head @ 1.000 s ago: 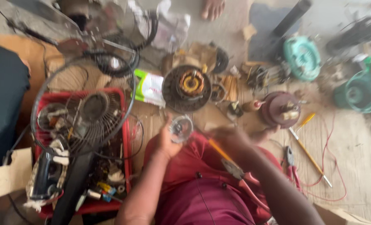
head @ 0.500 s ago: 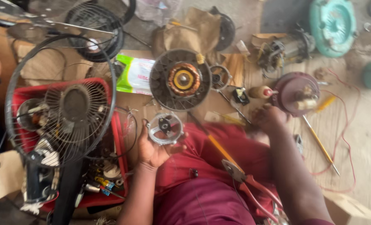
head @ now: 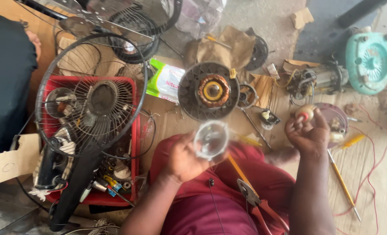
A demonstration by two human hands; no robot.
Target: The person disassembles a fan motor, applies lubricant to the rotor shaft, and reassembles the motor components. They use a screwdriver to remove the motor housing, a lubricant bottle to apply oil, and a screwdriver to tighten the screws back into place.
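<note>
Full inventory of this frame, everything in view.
metal end cap: 1, silver, in left hand.
small rotor piece: 1, cream and red, in right hand.
motor stator: 1, black with copper winding, floor centre.
fan guard: 1, black wire, over crate.
crate: 1, red, left.
pliers: 1, red handles, on lap.
screwdriver: 1, yellow handle, right.
motor housing: 1, teal, top right.
left hand: 1.
right hand: 1.

Dusty concrete floor (head: 263, 17), wooden boards (head: 367, 169), daylight
</note>
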